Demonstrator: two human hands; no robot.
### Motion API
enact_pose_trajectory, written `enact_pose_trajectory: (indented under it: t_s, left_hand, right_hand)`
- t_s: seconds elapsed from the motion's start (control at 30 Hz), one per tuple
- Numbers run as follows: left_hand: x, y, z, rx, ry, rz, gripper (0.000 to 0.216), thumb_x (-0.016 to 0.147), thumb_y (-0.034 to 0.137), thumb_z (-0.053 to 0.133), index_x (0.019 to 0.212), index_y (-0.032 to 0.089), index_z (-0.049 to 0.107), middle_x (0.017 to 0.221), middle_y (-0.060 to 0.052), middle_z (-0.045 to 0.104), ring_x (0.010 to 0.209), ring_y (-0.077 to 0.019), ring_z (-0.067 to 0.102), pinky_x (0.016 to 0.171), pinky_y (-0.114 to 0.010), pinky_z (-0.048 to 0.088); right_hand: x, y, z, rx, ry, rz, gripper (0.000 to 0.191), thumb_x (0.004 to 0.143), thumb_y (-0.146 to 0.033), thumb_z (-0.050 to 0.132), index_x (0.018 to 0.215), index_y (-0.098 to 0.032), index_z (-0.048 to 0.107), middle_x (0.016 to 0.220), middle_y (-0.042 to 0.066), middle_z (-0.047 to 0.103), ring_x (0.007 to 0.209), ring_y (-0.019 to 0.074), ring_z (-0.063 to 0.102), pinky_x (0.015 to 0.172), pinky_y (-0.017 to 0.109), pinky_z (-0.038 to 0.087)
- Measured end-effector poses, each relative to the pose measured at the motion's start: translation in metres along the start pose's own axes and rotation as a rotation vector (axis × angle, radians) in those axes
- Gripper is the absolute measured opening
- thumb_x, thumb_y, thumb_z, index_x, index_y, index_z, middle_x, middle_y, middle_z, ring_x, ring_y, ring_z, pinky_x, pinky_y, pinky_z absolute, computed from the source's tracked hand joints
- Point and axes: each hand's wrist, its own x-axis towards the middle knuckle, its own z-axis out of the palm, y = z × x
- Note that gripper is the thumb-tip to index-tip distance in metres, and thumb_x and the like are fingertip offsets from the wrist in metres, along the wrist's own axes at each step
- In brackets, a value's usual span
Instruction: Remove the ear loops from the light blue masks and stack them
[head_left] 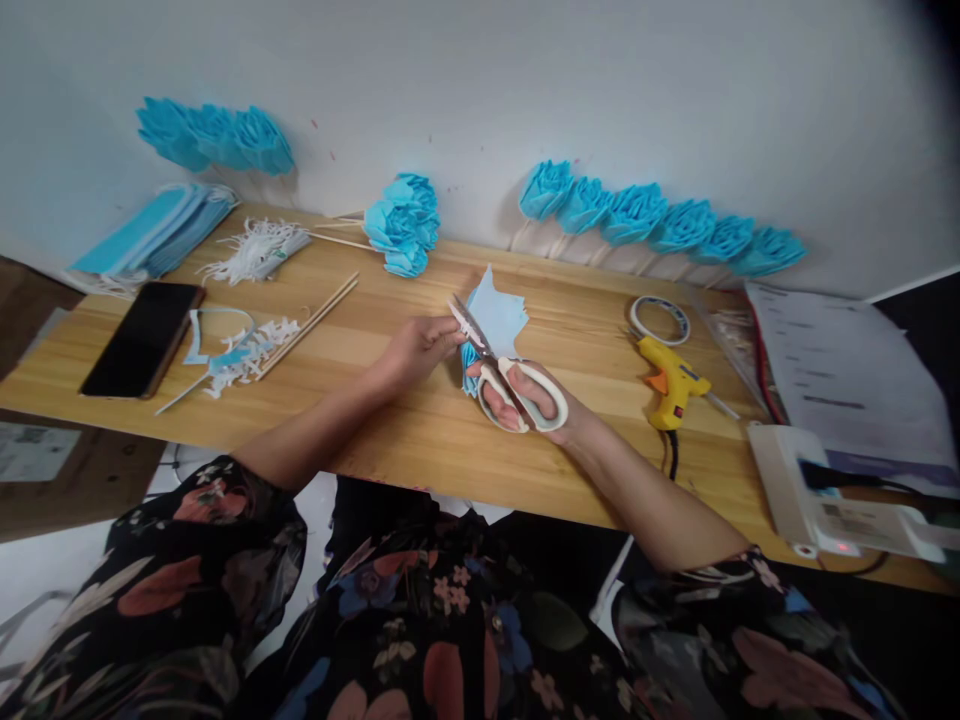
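Observation:
My right hand [536, 405] grips white-handled scissors [501, 372], fingers through the loops, with the blades pointing up and left into a folded light-blue piece of mask fabric [499, 315]. My left hand [420, 345] pinches the lower left edge of that blue piece, just beside the blades. Both hands are over the middle of the wooden table [420, 430].
A phone [142, 338], wooden sticks [311, 322] and cut mask scraps [240, 355] lie at the left, with a stack of blue masks [154, 232] behind. Blue fabric flowers [660, 215] line the wall. Tape roll [658, 318], yellow glue gun [673, 380], papers [840, 370] and a white power strip [817, 500] sit at the right.

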Motion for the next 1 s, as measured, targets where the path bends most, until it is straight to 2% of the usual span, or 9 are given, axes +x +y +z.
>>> enact_pose_trajectory:
  t_s: [0.17, 0.3, 0.4, 0.47, 0.6, 0.67, 0.83, 0.93, 1.0]
  left_hand:
    - [-0.002, -0.001, 0.006, 0.026, 0.008, 0.028, 0.041, 0.099, 0.047, 0.055, 0.074, 0.015, 0.063, 0.063, 0.002, 0.050, 0.059, -0.0111, 0.044, 0.059, -0.024, 0.035]
    - [0.001, 0.002, 0.005, 0.032, 0.027, 0.018, 0.036, 0.099, 0.041, 0.056, 0.076, 0.015, 0.067, 0.062, 0.001, 0.052, 0.062, -0.0127, 0.048, 0.061, -0.024, 0.037]
    - [0.004, 0.002, 0.003, 0.065, 0.062, 0.002, 0.032, 0.098, 0.039, 0.057, 0.081, 0.016, 0.072, 0.068, -0.002, 0.062, 0.068, -0.0157, 0.056, 0.065, -0.025, 0.041]
    - [0.005, 0.001, 0.003, 0.099, 0.078, 0.010, 0.031, 0.098, 0.037, 0.055, 0.084, 0.016, 0.074, 0.075, -0.004, 0.069, 0.074, -0.0180, 0.061, 0.069, -0.026, 0.044]
    - [0.004, -0.001, 0.005, 0.153, 0.059, 0.027, 0.028, 0.098, 0.028, 0.052, 0.085, 0.016, 0.074, 0.083, -0.007, 0.074, 0.079, -0.0186, 0.065, 0.073, -0.026, 0.045]
    - [0.003, 0.000, 0.007, 0.178, 0.053, 0.032, 0.028, 0.098, 0.027, 0.051, 0.082, 0.016, 0.072, 0.081, -0.006, 0.073, 0.077, -0.0177, 0.065, 0.073, -0.026, 0.044]
    - [0.003, -0.002, 0.007, 0.162, 0.049, 0.027, 0.027, 0.097, 0.028, 0.053, 0.077, 0.016, 0.068, 0.075, -0.004, 0.067, 0.073, -0.0170, 0.061, 0.071, -0.026, 0.042]
    - [0.007, -0.008, 0.005, 0.098, 0.110, -0.034, 0.026, 0.095, 0.031, 0.055, 0.075, 0.016, 0.064, 0.071, -0.002, 0.062, 0.070, -0.0153, 0.056, 0.070, -0.026, 0.041]
    - [0.010, -0.013, 0.002, 0.027, 0.202, -0.098, 0.027, 0.094, 0.034, 0.056, 0.074, 0.017, 0.060, 0.066, 0.001, 0.053, 0.064, -0.0130, 0.049, 0.065, -0.025, 0.038]
  right_hand:
    - [0.004, 0.003, -0.002, 0.085, -0.055, -0.008, 0.056, 0.086, -0.071, 0.070, 0.101, -0.017, 0.068, 0.073, -0.002, 0.057, 0.053, 0.0067, 0.044, 0.045, 0.022, 0.039]
    - [0.003, 0.003, -0.003, 0.090, -0.013, 0.001, 0.050, 0.087, -0.066, 0.072, 0.096, -0.017, 0.069, 0.067, -0.005, 0.051, 0.045, 0.0041, 0.033, 0.037, 0.021, 0.026]
    - [0.002, 0.003, -0.002, 0.069, 0.039, 0.001, 0.052, 0.085, -0.067, 0.074, 0.095, -0.017, 0.069, 0.063, -0.007, 0.048, 0.042, 0.0031, 0.027, 0.034, 0.022, 0.020]
    - [0.004, 0.002, 0.000, 0.074, 0.043, 0.011, 0.053, 0.084, -0.069, 0.075, 0.097, -0.017, 0.070, 0.065, -0.006, 0.048, 0.043, 0.0037, 0.028, 0.035, 0.022, 0.022]
    - [0.008, 0.000, 0.003, 0.122, -0.020, 0.010, 0.060, 0.081, -0.075, 0.072, 0.100, -0.019, 0.069, 0.072, -0.003, 0.054, 0.052, 0.0074, 0.040, 0.043, 0.024, 0.036]
    - [0.009, 0.000, 0.002, 0.106, -0.013, -0.003, 0.059, 0.082, -0.075, 0.072, 0.101, -0.019, 0.069, 0.071, -0.003, 0.053, 0.052, 0.0073, 0.040, 0.043, 0.023, 0.035]
    - [0.004, -0.003, -0.002, 0.021, 0.035, -0.022, 0.057, 0.083, -0.071, 0.073, 0.099, -0.017, 0.069, 0.064, -0.008, 0.045, 0.043, 0.0034, 0.025, 0.036, 0.022, 0.020]
    - [-0.001, -0.020, -0.005, -0.014, 0.045, -0.117, 0.068, 0.078, -0.082, 0.070, 0.102, -0.018, 0.068, 0.064, -0.007, 0.044, 0.045, 0.0051, 0.025, 0.037, 0.024, 0.021]
    - [-0.006, -0.037, -0.012, -0.111, 0.145, -0.204, 0.070, 0.078, -0.084, 0.066, 0.108, -0.021, 0.067, 0.069, -0.004, 0.049, 0.049, 0.0081, 0.032, 0.041, 0.027, 0.028]
